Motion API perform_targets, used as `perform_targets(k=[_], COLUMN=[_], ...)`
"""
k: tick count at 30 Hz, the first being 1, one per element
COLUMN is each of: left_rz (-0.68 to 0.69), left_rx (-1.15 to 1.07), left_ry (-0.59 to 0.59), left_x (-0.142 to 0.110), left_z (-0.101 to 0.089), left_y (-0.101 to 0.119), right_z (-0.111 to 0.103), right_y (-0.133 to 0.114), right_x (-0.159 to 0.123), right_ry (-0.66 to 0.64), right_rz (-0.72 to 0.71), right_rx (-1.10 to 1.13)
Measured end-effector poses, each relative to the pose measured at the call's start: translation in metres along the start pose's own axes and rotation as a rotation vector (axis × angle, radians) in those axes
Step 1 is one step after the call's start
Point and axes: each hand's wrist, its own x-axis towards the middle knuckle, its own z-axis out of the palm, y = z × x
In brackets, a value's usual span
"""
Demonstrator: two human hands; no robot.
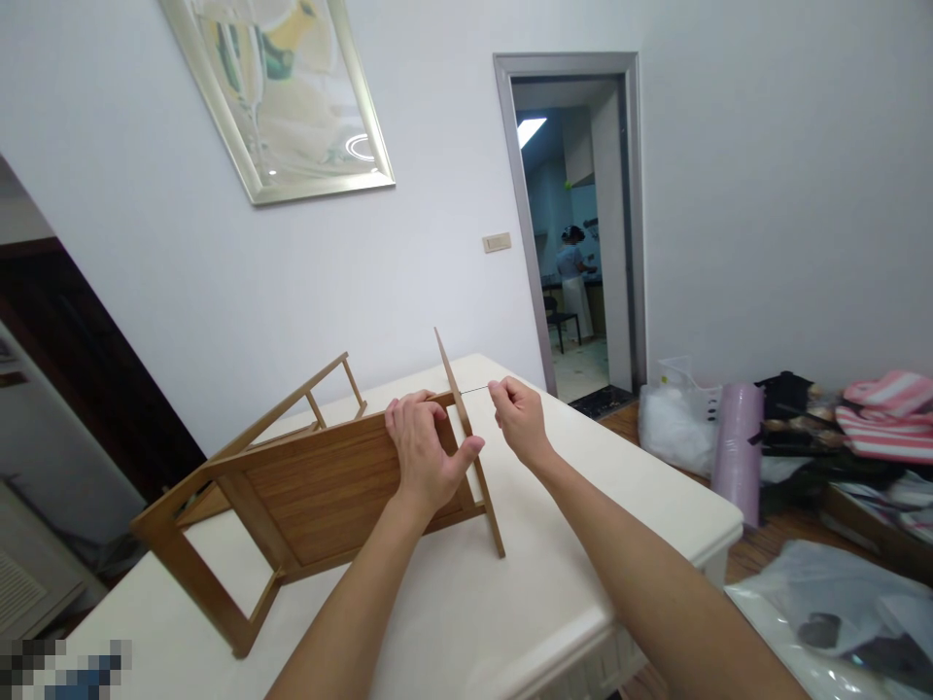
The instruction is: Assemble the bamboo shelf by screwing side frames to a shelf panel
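Note:
A brown wooden furniture frame with a slatted panel (321, 486) lies on its side on the white table (554, 544). An upright wooden end piece (477, 467) stands across its right end. My left hand (427, 452) grips the panel's upper edge beside that end piece, fingers over the top and thumb pointing right. To the right, my right hand (519, 416) is closed around the end of a thin dark hex key (475, 390). Its far tip meets the end piece near the panel's top corner. The key's gripped end is hidden in my fingers.
Behind the panel rises another part of the wooden frame (306, 394). On the floor at right are a purple roll (738, 452), plastic bags (831, 603) and striped cloth (889, 418). Through a doorway (502, 146) a person (572, 267) stands in another room.

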Motion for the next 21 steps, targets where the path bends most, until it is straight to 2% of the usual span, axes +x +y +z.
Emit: perform_targets(k=[7,13,17,21], left_rz=[0.010,0.006,0.004,-0.012], left_rx=[0.000,0.003,0.009,0.019], left_ry=[0.005,-0.002,-0.003,-0.012], left_x=[0.000,-0.001,-0.001,0.000], left_z=[0.001,0.000,0.000,0.000], left_y=[-0.001,-0.002,-0.002,0.000], right_z=[-0.001,-0.001,-0.003,-0.010], right_y=[-0.007,-0.004,-0.002,-0.006], right_x=[-0.001,-0.001,0.004,0.012], right_ry=[0.016,0.024,-0.068,-0.242], right_rz=[0.058,0.067,0.207,0.401], right_rx=[0.146,0.180,0.350,0.578])
